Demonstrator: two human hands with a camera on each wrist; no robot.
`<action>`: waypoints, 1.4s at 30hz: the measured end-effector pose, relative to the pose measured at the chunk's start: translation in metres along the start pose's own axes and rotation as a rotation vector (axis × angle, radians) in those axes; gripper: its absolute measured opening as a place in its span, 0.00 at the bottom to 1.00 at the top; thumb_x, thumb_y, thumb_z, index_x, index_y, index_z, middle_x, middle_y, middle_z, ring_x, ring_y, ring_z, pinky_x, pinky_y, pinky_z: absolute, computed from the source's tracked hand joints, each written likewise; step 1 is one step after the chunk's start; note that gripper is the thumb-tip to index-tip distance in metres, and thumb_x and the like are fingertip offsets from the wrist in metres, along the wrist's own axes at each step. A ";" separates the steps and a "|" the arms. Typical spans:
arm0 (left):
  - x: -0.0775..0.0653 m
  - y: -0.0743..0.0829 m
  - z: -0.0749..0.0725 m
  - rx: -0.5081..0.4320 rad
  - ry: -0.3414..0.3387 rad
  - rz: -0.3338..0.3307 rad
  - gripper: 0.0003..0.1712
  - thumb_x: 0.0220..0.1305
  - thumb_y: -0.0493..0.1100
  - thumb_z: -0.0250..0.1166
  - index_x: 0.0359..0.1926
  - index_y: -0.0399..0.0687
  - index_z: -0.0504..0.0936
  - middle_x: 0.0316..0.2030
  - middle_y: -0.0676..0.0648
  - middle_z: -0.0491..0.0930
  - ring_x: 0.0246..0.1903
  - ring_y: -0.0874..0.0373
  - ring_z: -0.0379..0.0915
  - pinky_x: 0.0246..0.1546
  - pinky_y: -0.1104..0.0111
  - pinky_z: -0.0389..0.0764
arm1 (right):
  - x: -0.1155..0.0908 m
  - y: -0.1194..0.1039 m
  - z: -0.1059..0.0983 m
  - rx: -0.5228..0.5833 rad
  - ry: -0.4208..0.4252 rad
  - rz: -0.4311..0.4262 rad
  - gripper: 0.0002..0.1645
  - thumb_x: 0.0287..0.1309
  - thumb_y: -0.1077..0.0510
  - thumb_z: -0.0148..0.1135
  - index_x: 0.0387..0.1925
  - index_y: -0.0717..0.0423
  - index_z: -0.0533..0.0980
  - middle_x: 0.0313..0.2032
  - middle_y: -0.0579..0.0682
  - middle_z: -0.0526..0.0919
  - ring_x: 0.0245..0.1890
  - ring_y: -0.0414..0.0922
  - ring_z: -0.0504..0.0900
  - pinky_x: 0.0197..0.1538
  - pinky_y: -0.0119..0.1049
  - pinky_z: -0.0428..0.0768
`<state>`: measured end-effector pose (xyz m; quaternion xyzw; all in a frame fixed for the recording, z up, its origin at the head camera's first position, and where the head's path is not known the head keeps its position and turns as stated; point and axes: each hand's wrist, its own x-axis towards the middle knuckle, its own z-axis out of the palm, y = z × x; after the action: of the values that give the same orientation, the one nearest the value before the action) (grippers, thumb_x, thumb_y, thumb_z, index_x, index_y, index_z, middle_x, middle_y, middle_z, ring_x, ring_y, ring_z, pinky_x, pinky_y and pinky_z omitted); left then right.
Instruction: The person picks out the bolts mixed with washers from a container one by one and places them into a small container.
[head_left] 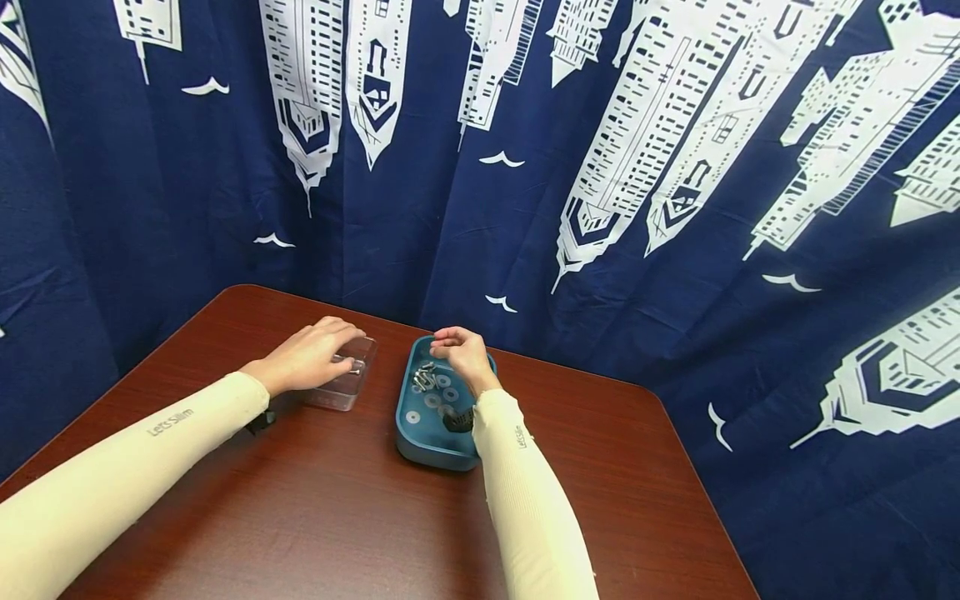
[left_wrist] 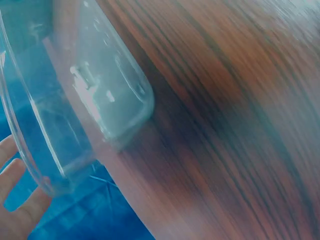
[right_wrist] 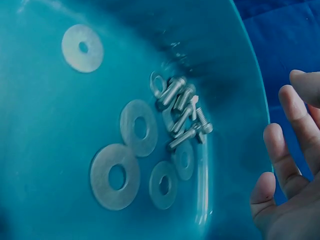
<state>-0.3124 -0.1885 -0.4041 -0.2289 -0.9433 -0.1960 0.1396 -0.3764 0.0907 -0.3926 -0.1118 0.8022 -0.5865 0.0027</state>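
Observation:
My left hand (head_left: 313,357) reaches over a clear plastic box (head_left: 341,404), thumb extended above its inside. In the left wrist view, its spread fingers (left_wrist: 12,177) are at the rim of the clear box (left_wrist: 50,170). A small shiny piece (head_left: 356,367) shows in the box, blurred. Above the far end of a blue tray (head_left: 427,455) is my right hand (head_left: 467,357), fingers loosely bent with nothing visible between them. The right wrist view shows silver bolts (right_wrist: 185,110) heaped at the tray's wall, with several flat washers (right_wrist: 115,176) beside them.
Both containers stand on a reddish-brown wooden table (head_left: 330,517), the clear box left of the tray. A dark blue curtain (head_left: 420,233) with white building prints hangs right behind the table's far edge. Pale sleeves cover both forearms.

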 end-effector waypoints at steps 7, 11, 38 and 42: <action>0.007 0.011 0.003 -0.019 -0.002 0.018 0.26 0.65 0.42 0.64 0.64 0.42 0.76 0.61 0.42 0.77 0.65 0.44 0.66 0.63 0.44 0.70 | -0.001 0.010 -0.002 0.004 -0.009 0.008 0.18 0.55 0.72 0.64 0.50 0.73 0.78 0.37 0.61 0.88 0.43 0.56 0.88 0.54 0.46 0.83; 0.011 0.016 0.006 -0.025 -0.005 0.019 0.27 0.66 0.44 0.64 0.65 0.43 0.76 0.61 0.43 0.77 0.65 0.45 0.66 0.63 0.45 0.71 | -0.003 0.014 0.000 0.008 -0.015 0.023 0.19 0.56 0.72 0.64 0.50 0.74 0.78 0.37 0.61 0.88 0.46 0.61 0.87 0.58 0.51 0.81; 0.045 0.065 0.029 -0.029 -0.083 0.107 0.31 0.66 0.48 0.65 0.67 0.45 0.74 0.64 0.44 0.76 0.66 0.47 0.66 0.63 0.52 0.74 | -0.007 0.031 0.002 -0.084 -0.022 0.132 0.14 0.56 0.68 0.66 0.46 0.64 0.82 0.40 0.58 0.89 0.38 0.42 0.87 0.55 0.44 0.82; 0.047 0.068 0.034 -0.017 -0.097 0.107 0.30 0.65 0.48 0.65 0.67 0.45 0.75 0.63 0.44 0.77 0.64 0.48 0.67 0.63 0.53 0.74 | -0.008 0.033 0.003 -0.099 -0.016 0.142 0.15 0.56 0.70 0.66 0.46 0.66 0.81 0.40 0.57 0.90 0.38 0.42 0.87 0.54 0.41 0.82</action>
<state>-0.3253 -0.1008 -0.3968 -0.2895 -0.9336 -0.1848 0.1023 -0.3743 0.0988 -0.4254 -0.0594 0.8361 -0.5436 0.0450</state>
